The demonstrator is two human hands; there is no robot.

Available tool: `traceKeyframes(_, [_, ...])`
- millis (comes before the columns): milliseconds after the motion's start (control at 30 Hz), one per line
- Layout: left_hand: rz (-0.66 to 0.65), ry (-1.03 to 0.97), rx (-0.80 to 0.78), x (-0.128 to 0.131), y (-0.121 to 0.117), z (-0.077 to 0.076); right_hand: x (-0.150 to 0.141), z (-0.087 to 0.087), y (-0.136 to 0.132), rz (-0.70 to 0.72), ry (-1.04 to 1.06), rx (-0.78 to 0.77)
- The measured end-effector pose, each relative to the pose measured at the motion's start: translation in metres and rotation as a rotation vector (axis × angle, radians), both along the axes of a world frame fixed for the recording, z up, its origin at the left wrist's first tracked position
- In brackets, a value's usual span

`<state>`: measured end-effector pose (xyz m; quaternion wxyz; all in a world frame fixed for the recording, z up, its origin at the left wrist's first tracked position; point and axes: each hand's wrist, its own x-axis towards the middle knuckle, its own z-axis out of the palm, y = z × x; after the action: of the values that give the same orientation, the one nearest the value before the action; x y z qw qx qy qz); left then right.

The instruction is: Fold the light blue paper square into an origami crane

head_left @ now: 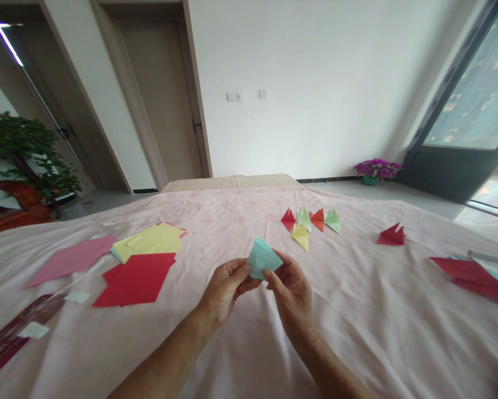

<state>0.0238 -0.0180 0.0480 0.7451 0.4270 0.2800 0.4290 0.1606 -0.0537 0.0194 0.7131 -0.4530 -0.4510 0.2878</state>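
Observation:
A light blue piece of folded paper (262, 259) is held up between both my hands, above the cloth. My left hand (229, 288) pinches its left corner between thumb and fingers. On the other side, my right hand (291, 288) has its thumb on the lower front edge, with the fingers behind the paper. Beyond the hands, to the right, several small folded paper figures stand in a group, among them a yellow one (301, 237), a red one (288, 220) and a pale green one (333, 221).
Red sheets (135, 281), yellow sheets (155, 242) and a pink sheet (72, 257) lie at left. A dark red packet (16, 338) is at the near left. One red folded figure (392, 235) and red folded papers (467, 272) lie at right on the pink tablecloth (357, 321).

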Motion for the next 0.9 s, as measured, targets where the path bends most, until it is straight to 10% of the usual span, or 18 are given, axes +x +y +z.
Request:
traceKeyframes(500, [-0.140, -0.047, -0.104, -0.008, 0.013, -0.015, 0.005, 0.016, -0.020, -0.087, -0.554, 0.371])
traceKeyframes(900, [-0.320, 0.051, -0.144, -0.013, 0.015, -0.016, 0.023, 0.028, -0.023, 0.117, -0.614, 0.226])
